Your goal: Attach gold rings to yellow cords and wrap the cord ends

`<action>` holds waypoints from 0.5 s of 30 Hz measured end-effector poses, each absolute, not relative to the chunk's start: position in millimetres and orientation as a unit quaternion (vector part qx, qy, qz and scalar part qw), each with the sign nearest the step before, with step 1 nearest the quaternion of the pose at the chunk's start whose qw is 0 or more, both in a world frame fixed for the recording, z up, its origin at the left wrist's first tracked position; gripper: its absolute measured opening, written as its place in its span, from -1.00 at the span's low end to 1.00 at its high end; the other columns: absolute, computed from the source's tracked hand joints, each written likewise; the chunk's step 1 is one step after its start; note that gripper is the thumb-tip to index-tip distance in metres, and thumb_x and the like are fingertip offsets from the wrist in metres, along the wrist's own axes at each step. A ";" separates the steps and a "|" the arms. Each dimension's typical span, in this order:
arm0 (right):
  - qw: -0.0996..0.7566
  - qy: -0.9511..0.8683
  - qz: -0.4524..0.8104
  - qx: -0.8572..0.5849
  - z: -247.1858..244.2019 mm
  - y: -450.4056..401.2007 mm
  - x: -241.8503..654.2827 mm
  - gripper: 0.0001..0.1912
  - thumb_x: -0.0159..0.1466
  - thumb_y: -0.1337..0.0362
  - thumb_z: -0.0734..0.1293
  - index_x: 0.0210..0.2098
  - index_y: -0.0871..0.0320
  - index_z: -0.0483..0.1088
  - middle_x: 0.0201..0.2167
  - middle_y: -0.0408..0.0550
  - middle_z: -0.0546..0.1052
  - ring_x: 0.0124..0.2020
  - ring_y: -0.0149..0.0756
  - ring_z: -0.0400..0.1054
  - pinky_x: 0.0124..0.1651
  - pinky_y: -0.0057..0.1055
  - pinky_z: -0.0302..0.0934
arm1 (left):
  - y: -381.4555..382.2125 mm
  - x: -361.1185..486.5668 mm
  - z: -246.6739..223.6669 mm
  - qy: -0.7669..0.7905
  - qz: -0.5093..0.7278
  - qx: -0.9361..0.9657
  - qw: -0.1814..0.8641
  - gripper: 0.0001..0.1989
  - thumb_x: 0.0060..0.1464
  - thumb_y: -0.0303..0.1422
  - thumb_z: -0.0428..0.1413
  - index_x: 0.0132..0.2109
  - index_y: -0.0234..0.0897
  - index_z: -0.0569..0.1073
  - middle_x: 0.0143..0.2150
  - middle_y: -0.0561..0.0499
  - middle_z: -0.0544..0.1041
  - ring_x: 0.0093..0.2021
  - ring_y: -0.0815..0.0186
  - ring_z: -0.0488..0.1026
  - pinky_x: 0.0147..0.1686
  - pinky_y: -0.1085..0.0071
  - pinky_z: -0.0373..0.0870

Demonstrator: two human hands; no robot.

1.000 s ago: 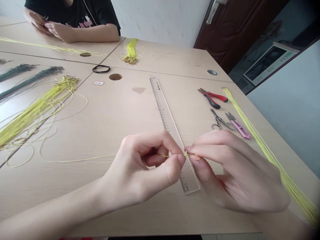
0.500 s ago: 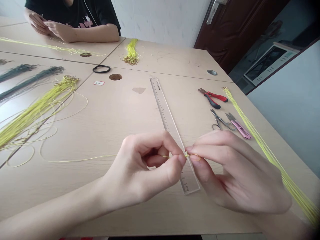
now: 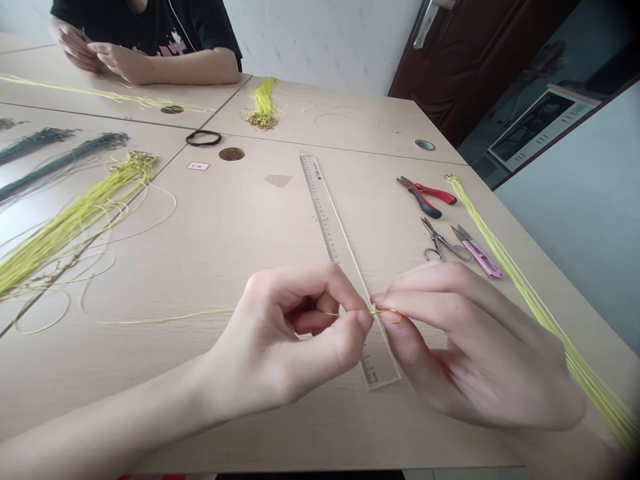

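Note:
Between thumb and index finger, my left hand (image 3: 305, 333) pinches a thin yellow cord (image 3: 170, 317), which trails left across the table in loose curves. My right hand (image 3: 465, 340) is closed as well, its thumb and index fingertips pinching the cord's end close to my left fingertips. A small orange-gold loop of cord (image 3: 395, 313) shows at my right thumb; its exact form is too small to make out. Beneath both hands lies a clear ruler (image 3: 345, 260), partly covered by my fingers.
Red-and-black pliers (image 3: 425, 197), small scissors (image 3: 443, 240) and pink snips (image 3: 477, 253) lie at the right, beside a yellow cord bundle (image 3: 530, 287). More yellow cords (image 3: 85, 213) and dark cords (image 3: 65, 167) lie left. A person (image 3: 150, 47) sits across the table (image 3: 225, 220).
Almost nothing differs. The orange-gold loop at my right thumb looks slightly flatter, and both hands keep their pinch in the same place.

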State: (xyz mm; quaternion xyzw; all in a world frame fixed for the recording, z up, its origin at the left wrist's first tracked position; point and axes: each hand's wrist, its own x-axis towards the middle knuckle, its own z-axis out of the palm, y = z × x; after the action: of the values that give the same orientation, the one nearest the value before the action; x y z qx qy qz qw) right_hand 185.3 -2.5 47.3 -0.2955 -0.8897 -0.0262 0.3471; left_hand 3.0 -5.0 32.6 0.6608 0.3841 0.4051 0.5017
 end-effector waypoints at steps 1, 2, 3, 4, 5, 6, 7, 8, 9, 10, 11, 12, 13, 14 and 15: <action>0.350 -0.887 -0.026 -0.300 47.2 -3.0 185.2 -0.90 0.16 0.45 0.29 -0.36 0.15 0.42 -0.47 -0.04 0.52 -0.44 -0.31 0.43 -0.45 -0.41 0.37 | -5.0 3.0 32.5 0.384 0.405 0.661 0.501 -0.84 0.02 -0.44 0.07 -0.50 -0.26 0.35 -0.60 0.09 0.33 -0.60 0.45 0.20 -0.67 0.53 0.06; 0.353 -0.885 -0.026 -0.303 47.1 -3.5 185.1 -0.90 0.16 0.45 0.29 -0.36 0.16 0.42 -0.47 -0.04 0.52 -0.43 -0.31 0.42 -0.45 -0.41 0.36 | -5.1 3.0 32.3 0.384 0.406 0.662 0.500 -0.84 0.02 -0.44 0.07 -0.50 -0.26 0.34 -0.60 0.09 0.33 -0.60 0.45 0.20 -0.67 0.53 0.06; 0.356 -0.883 -0.026 -0.303 47.2 -3.9 185.1 -0.90 0.16 0.46 0.29 -0.36 0.17 0.42 -0.47 -0.03 0.52 -0.43 -0.31 0.42 -0.44 -0.42 0.36 | -5.1 3.1 32.2 0.383 0.405 0.663 0.500 -0.84 0.02 -0.44 0.07 -0.50 -0.26 0.34 -0.60 0.09 0.33 -0.60 0.45 0.19 -0.67 0.53 0.06; 0.358 -0.883 -0.025 -0.301 47.3 -4.1 185.1 -0.91 0.16 0.46 0.30 -0.36 0.19 0.42 -0.47 -0.03 0.52 -0.43 -0.31 0.42 -0.44 -0.42 0.36 | -5.2 3.2 32.1 0.380 0.405 0.664 0.501 -0.84 0.03 -0.44 0.07 -0.50 -0.26 0.34 -0.60 0.09 0.32 -0.60 0.45 0.19 -0.67 0.53 0.05; 0.359 -0.884 -0.025 -0.298 47.5 -4.2 185.2 -0.92 0.16 0.46 0.30 -0.37 0.20 0.42 -0.47 -0.02 0.52 -0.43 -0.31 0.43 -0.44 -0.42 0.35 | -5.3 3.2 32.0 0.379 0.405 0.664 0.501 -0.85 0.03 -0.44 0.07 -0.50 -0.26 0.34 -0.60 0.09 0.33 -0.60 0.45 0.18 -0.67 0.53 0.05; 0.359 -0.885 -0.023 -0.297 47.7 -4.1 185.4 -0.92 0.15 0.46 0.30 -0.37 0.20 0.42 -0.47 -0.02 0.52 -0.43 -0.31 0.43 -0.43 -0.42 0.35 | -5.4 3.2 32.0 0.379 0.406 0.663 0.502 -0.85 0.03 -0.44 0.06 -0.49 -0.26 0.35 -0.60 0.09 0.33 -0.61 0.46 0.18 -0.67 0.53 0.05; 0.359 -0.884 -0.023 -0.297 47.9 -3.9 185.6 -0.91 0.15 0.46 0.30 -0.37 0.20 0.42 -0.47 -0.02 0.52 -0.43 -0.31 0.43 -0.43 -0.42 0.35 | -5.5 3.2 32.0 0.379 0.405 0.663 0.503 -0.85 0.03 -0.44 0.06 -0.49 -0.26 0.35 -0.60 0.09 0.32 -0.61 0.46 0.17 -0.67 0.53 0.04; 0.360 -0.884 -0.024 -0.298 48.1 -3.6 185.7 -0.91 0.15 0.46 0.30 -0.37 0.19 0.42 -0.47 -0.03 0.52 -0.44 -0.32 0.43 -0.43 -0.42 0.35 | -5.5 3.1 32.0 0.381 0.405 0.662 0.503 -0.85 0.03 -0.44 0.06 -0.49 -0.26 0.35 -0.60 0.09 0.32 -0.61 0.46 0.16 -0.68 0.53 0.04; 0.360 -0.883 -0.025 -0.300 48.2 -3.4 185.7 -0.90 0.16 0.46 0.30 -0.37 0.18 0.42 -0.47 -0.03 0.52 -0.44 -0.32 0.43 -0.43 -0.42 0.35 | -5.6 3.1 32.1 0.382 0.405 0.661 0.503 -0.85 0.03 -0.44 0.06 -0.50 -0.27 0.35 -0.61 0.09 0.32 -0.62 0.46 0.15 -0.68 0.53 0.03; 0.360 -0.883 -0.026 -0.300 48.2 -3.2 185.7 -0.90 0.15 0.46 0.30 -0.37 0.18 0.42 -0.47 -0.03 0.52 -0.44 -0.31 0.43 -0.43 -0.42 0.35 | -5.6 3.0 32.2 0.384 0.406 0.660 0.502 -0.85 0.02 -0.45 0.06 -0.50 -0.27 0.35 -0.61 0.09 0.32 -0.62 0.47 0.15 -0.68 0.53 0.02; 0.360 -0.883 -0.026 -0.299 48.2 -3.2 185.5 -0.91 0.15 0.46 0.30 -0.37 0.18 0.42 -0.47 -0.03 0.52 -0.44 -0.31 0.43 -0.43 -0.42 0.35 | -5.7 2.9 32.4 0.385 0.404 0.660 0.503 -0.85 0.02 -0.45 0.06 -0.50 -0.27 0.35 -0.61 0.09 0.32 -0.62 0.46 0.15 -0.68 0.53 0.03; 0.358 -0.884 -0.026 -0.299 48.0 -3.3 185.3 -0.91 0.15 0.46 0.30 -0.37 0.18 0.42 -0.47 -0.03 0.52 -0.44 -0.31 0.43 -0.44 -0.42 0.35 | -5.7 2.8 32.5 0.384 0.404 0.660 0.504 -0.85 0.02 -0.45 0.06 -0.51 -0.27 0.34 -0.61 0.09 0.32 -0.62 0.46 0.16 -0.68 0.53 0.03; 0.357 -0.884 -0.025 -0.299 47.9 -3.6 185.0 -0.90 0.15 0.46 0.30 -0.37 0.18 0.42 -0.47 -0.03 0.52 -0.44 -0.31 0.43 -0.44 -0.42 0.34 | -5.9 2.6 32.6 0.385 0.403 0.659 0.505 -0.85 0.02 -0.45 0.06 -0.51 -0.27 0.34 -0.60 0.09 0.32 -0.61 0.46 0.17 -0.68 0.53 0.04; 0.356 -0.884 -0.024 -0.302 47.7 -3.9 184.8 -0.90 0.16 0.46 0.30 -0.36 0.17 0.42 -0.47 -0.03 0.52 -0.44 -0.31 0.43 -0.44 -0.42 0.35 | -6.0 2.5 32.6 0.384 0.402 0.659 0.506 -0.85 0.02 -0.45 0.06 -0.50 -0.27 0.34 -0.60 0.08 0.33 -0.60 0.45 0.18 -0.67 0.53 0.05; 0.354 -0.884 -0.023 -0.304 47.5 -4.3 184.6 -0.89 0.16 0.46 0.29 -0.36 0.16 0.42 -0.47 -0.04 0.52 -0.43 -0.31 0.42 -0.44 -0.42 0.35 | -6.1 2.5 32.6 0.383 0.402 0.659 0.507 -0.85 0.02 -0.45 0.06 -0.50 -0.27 0.34 -0.60 0.08 0.33 -0.60 0.45 0.18 -0.67 0.53 0.05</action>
State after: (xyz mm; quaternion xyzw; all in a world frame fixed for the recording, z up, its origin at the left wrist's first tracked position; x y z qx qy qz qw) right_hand 184.6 -4.3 47.5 -0.3044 -0.8839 -0.0234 0.3544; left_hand 2.5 -6.1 32.6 0.6591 0.3830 0.4019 0.5073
